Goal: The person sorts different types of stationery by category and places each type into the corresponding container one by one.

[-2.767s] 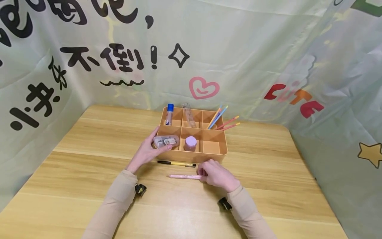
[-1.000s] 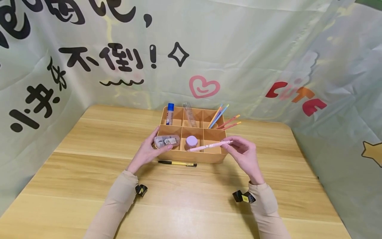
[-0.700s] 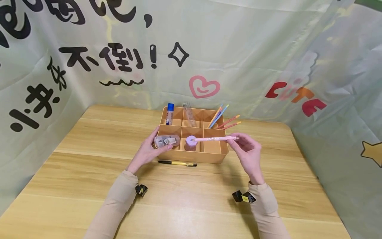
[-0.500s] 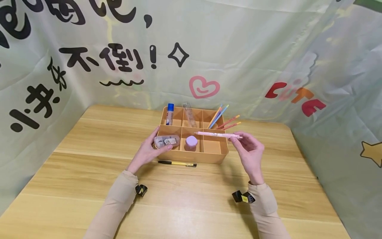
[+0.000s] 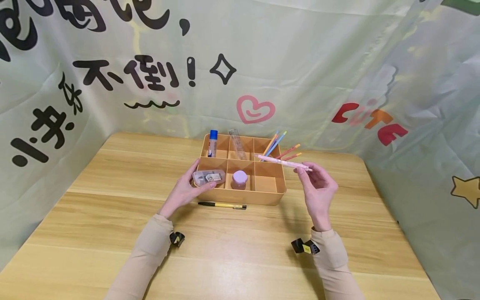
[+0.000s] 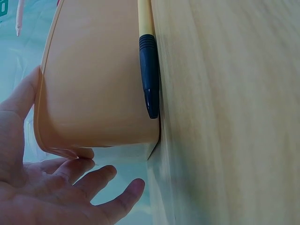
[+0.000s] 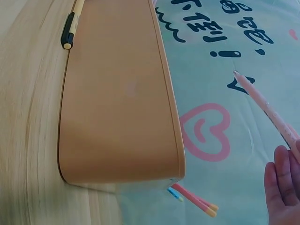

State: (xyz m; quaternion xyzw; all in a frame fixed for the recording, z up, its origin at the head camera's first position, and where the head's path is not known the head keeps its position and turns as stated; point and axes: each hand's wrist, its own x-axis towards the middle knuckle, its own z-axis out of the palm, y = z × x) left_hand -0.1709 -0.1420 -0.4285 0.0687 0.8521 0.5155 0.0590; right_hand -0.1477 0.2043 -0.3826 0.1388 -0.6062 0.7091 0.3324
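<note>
In the head view a tan desk organizer (image 5: pixel 240 197) with six compartments stands on the table. My left hand (image 5: pixel 188 186) grips its front left corner, thumb at the front rim and fingers along the left side (image 6: pixel 61 187). Beside that thumb, a clear case (image 5: pixel 204 178) leans in the front left compartment. My right hand (image 5: pixel 318 187) pinches a pink pen (image 5: pixel 285 162) near one end, to the right of the organizer. The pen is raised, its tip pointing left over the right-hand compartments. A lilac-lidded jar (image 5: pixel 240 180) sits in the front middle compartment.
A yellow and black pen (image 5: pixel 222 205) lies along the organizer's front. The back row holds a blue-capped glue stick (image 5: pixel 212 143), a clear ruler (image 5: pixel 237 144) and several colored sticks (image 5: pixel 275 146). A printed cloth (image 5: pixel 307 62) hangs behind the wooden table (image 5: pixel 112 200).
The right hand has picked the pink pen up from the table. It has carried the pen up and to the right, most recently raising its tip. The left hand keeps its place.
</note>
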